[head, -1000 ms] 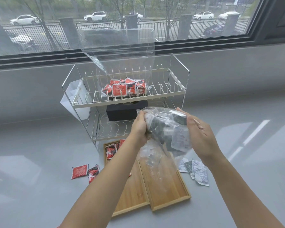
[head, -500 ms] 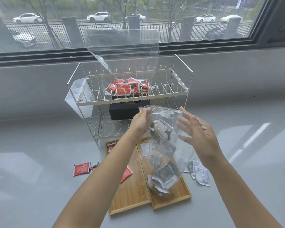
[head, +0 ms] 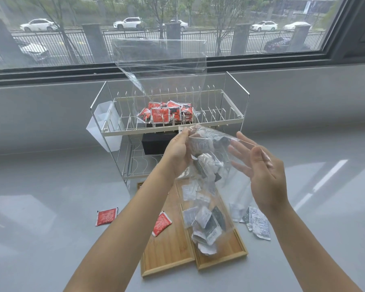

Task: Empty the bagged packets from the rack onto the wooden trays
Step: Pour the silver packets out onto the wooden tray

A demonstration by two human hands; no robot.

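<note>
- The left hand (head: 178,150) pinches the top corner of a clear bag (head: 213,186) hanging above the right wooden tray (head: 234,252).
- The right hand (head: 261,173) is spread open beside the bag, its grip apart.
- White and dark packets (head: 207,226) gather at the bag's low end, over the tray.
- Red packets (head: 167,113) sit bagged on the rack (head: 226,121), others lie on the tabletop (head: 51,207).
</note>
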